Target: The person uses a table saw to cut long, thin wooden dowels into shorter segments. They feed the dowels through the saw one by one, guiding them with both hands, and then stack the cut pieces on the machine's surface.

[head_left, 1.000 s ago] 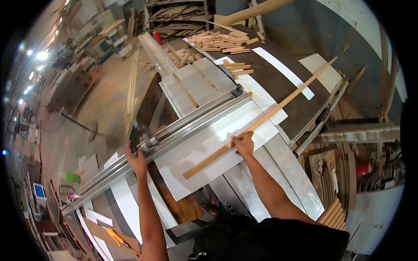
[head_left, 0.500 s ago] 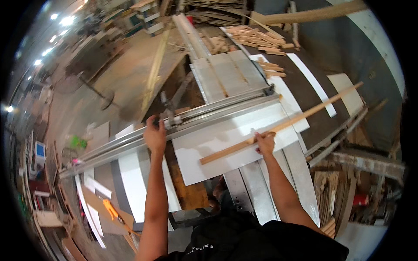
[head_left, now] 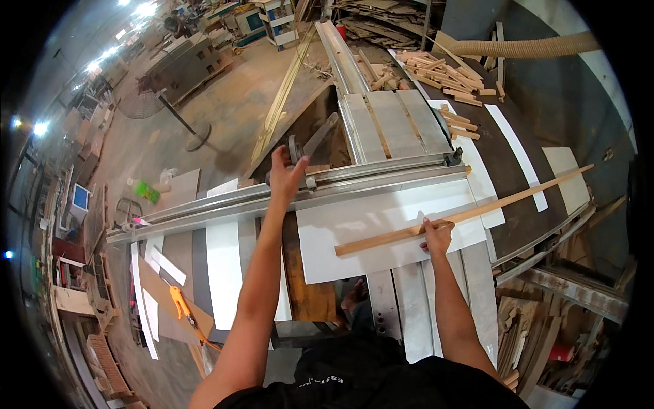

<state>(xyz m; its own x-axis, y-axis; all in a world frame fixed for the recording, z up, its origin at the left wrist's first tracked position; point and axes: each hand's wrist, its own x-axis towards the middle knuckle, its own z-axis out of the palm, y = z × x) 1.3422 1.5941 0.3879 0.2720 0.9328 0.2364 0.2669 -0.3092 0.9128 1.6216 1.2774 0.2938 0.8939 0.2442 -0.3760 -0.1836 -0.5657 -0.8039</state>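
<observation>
My right hand (head_left: 438,236) pinches a long, narrow wooden strip (head_left: 381,240) near its middle. The strip slants over a white board (head_left: 320,266), and its far right end reaches beyond the board. At the metal fence (head_left: 402,170) of the sliding table saw, my left hand (head_left: 287,176) has its fingers and thumb around a metal fence stop (head_left: 294,148). Part of that stop is hidden by the hand. Behind the fence lies a grey slotted metal table (head_left: 392,123).
Short wooden pieces (head_left: 443,71) are heaped on the dark panel at the back right. A ribbed hose (head_left: 528,46) hangs above them. White strips and an orange air gun (head_left: 180,302) lie at the left. A fan stand (head_left: 178,116) is on the floor beyond.
The view has shifted, so the scene sits further right and lower. My left hand has moved from the near side of the stop up onto it. My right hand keeps hold of the wooden strip.
</observation>
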